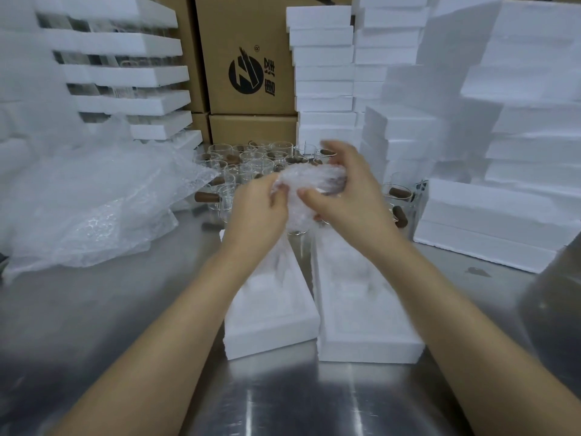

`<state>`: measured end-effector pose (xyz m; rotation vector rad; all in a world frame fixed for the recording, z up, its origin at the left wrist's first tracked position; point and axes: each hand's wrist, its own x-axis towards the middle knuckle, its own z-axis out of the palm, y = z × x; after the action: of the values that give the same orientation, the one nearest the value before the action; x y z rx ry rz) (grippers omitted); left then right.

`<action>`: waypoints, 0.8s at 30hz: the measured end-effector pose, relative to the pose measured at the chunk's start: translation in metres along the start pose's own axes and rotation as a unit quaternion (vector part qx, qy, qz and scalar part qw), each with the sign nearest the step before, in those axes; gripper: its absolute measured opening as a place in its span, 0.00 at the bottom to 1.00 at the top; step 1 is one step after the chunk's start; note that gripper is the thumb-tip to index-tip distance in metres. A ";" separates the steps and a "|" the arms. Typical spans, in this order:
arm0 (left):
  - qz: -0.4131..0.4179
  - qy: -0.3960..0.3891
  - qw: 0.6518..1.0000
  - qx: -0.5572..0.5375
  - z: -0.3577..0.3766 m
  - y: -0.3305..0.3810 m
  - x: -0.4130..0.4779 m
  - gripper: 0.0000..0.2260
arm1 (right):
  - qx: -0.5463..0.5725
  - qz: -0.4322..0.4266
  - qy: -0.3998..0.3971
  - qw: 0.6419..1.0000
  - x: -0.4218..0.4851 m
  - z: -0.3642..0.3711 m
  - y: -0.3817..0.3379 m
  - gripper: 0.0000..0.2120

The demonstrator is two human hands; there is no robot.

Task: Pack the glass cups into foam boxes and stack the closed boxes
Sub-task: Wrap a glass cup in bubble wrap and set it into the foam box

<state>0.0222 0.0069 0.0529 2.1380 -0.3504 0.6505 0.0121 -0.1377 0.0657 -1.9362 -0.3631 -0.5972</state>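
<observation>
Both my hands hold a bundle of bubble wrap above the table, with a glass cup partly visible inside it. My left hand grips the bundle's left side. My right hand curls round its right side and top. Below them lie two open foam box halves side by side: the left half and the right half, hollows facing up. Several glass cups with brown handles stand on the table behind my hands.
A heap of bubble wrap sheets covers the table's left. Stacks of white foam boxes rise at the back and right. Cardboard cartons stand behind. Foam trays holding glasses are stacked at the back left. The steel table spreads in front.
</observation>
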 end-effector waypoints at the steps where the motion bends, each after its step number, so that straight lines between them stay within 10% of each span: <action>1: -0.015 0.034 0.999 -0.009 -0.001 -0.002 0.002 0.09 | 0.058 0.019 -0.013 0.998 -0.001 0.002 -0.001 0.39; 4: -0.056 0.106 0.985 -0.125 -0.008 0.001 0.002 0.08 | 0.126 0.103 -0.058 0.985 0.000 0.000 -0.004 0.50; 7: -0.025 0.122 0.979 -0.162 -0.008 0.012 -0.005 0.17 | 0.139 0.105 -0.196 0.965 0.001 0.001 -0.004 0.29; 14: -0.092 -0.112 0.954 -0.264 -0.016 0.018 0.000 0.20 | 0.277 0.102 -0.206 0.933 0.002 0.000 0.005 0.17; 18: -0.005 -0.022 0.981 -0.192 -0.014 0.018 -0.003 0.10 | 0.307 0.149 -0.229 0.911 0.002 0.003 0.012 0.14; 24: -0.008 0.063 0.990 -0.130 -0.006 0.012 -0.004 0.22 | 0.185 0.114 -0.213 0.953 -0.007 0.016 0.013 0.14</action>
<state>0.0111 0.0046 0.0617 1.8415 -0.3306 0.6882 0.0168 -0.1288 0.0464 -1.6959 -0.4747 0.0490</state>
